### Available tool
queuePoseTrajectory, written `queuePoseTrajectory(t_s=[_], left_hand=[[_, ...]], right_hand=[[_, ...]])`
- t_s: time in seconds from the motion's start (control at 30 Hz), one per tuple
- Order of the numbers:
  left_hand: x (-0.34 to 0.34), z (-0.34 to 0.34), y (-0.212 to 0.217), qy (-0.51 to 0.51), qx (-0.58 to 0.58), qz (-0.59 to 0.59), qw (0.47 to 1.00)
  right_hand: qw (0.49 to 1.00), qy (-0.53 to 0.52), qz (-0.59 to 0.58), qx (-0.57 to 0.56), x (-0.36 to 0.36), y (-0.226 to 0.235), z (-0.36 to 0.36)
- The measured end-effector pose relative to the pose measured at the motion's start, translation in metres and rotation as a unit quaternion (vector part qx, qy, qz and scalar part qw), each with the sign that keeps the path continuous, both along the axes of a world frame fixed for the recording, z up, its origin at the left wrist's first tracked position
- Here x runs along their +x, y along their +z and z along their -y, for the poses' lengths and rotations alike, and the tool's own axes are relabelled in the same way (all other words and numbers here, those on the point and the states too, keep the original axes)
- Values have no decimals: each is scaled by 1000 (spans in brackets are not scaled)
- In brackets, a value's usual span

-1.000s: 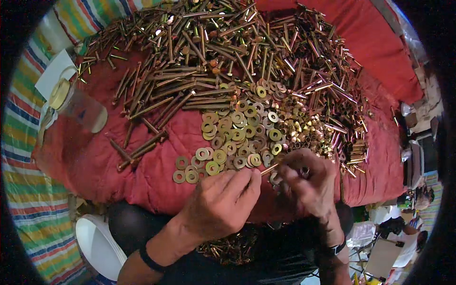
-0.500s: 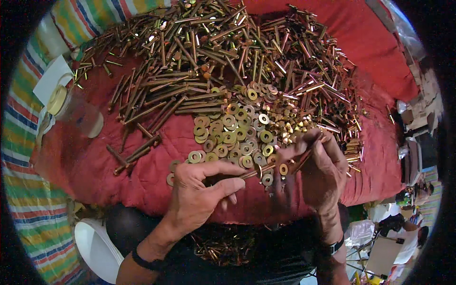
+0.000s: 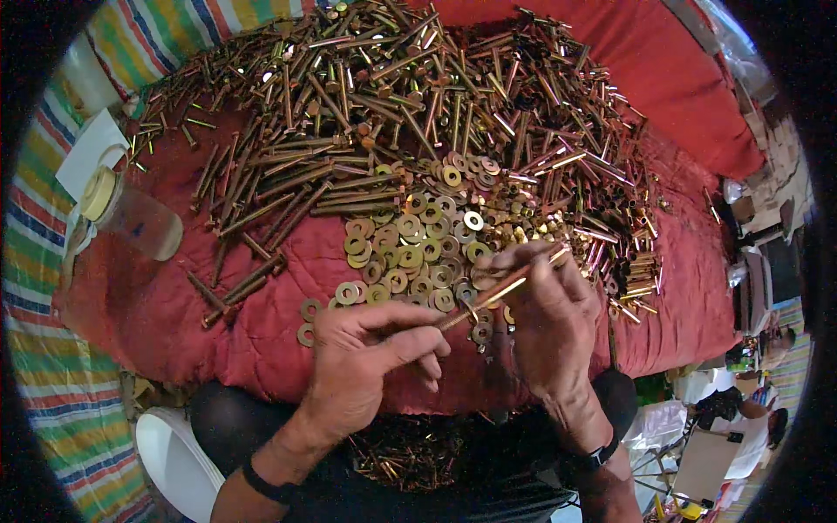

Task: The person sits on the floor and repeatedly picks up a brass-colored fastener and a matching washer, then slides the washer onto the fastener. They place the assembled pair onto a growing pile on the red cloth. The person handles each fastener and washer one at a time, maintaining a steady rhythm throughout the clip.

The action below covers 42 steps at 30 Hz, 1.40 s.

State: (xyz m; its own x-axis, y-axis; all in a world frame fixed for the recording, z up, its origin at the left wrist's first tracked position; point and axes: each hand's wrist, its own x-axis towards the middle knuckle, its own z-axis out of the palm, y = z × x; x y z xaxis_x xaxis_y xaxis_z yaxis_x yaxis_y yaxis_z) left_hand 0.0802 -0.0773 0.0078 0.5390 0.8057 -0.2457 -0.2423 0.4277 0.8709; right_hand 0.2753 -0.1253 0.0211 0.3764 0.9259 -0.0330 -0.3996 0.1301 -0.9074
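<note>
Between thumb and fingers, my left hand (image 3: 362, 353) is closed on the lower end of a long threaded bolt (image 3: 454, 320). A washer (image 3: 471, 310) sits around its shaft. My right hand (image 3: 554, 318) is closed, with thumb and fingers around a thin brassy metal sleeve (image 3: 516, 285) that lies in line with the bolt. The fingers partly cover the sleeve, and how far it overlaps the bolt cannot be made out. Loose flat washers (image 3: 407, 255) lie just beyond both hands, beside a heap of small brassy nuts (image 3: 521, 231).
A big pile of long bolts (image 3: 349, 96) covers the far side of the red cloth (image 3: 139, 305). Short metal sleeves (image 3: 636, 275) lie at the right. A clear jar with a yellow lid (image 3: 139, 222) rests at the left. More bolts (image 3: 410, 458) lie low, near my lap.
My right hand has moved left and down toward my left hand, bringing the sleeve into line with the bolt. My left hand keeps its hold and barely moves.
</note>
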Motion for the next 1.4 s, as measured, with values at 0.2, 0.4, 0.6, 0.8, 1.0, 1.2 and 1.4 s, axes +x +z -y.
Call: queuePoseTrajectory(t_s=[0.2, 0.4, 0.6, 0.8, 1.0, 1.2, 1.4], left_hand=[[-7, -5, -1, -41, -35, 87, 995], [10, 3, -1, 58, -106, 146, 982], [3, -6, 5, -62, -133, 90, 985], [-2, -9, 5, -78, -99, 51, 991], [0, -5, 3, -46, -80, 17, 996], [-4, -7, 8, -44, -62, -18, 997], [-8, -9, 8, -57, -48, -14, 997]], right_hand=[[991, -51, 124, -8, -2, 9, 10], [859, 95, 499, 60, -21, 4, 16], [839, 109, 528, 70, -1, 22, 12], [785, 32, 596, -167, 55, 30, 24], [640, 6, 763, -93, 62, -20, 21], [604, 16, 793, -77, 47, -12, 16], [877, 16, 453, -157, 29, 18, 16]])
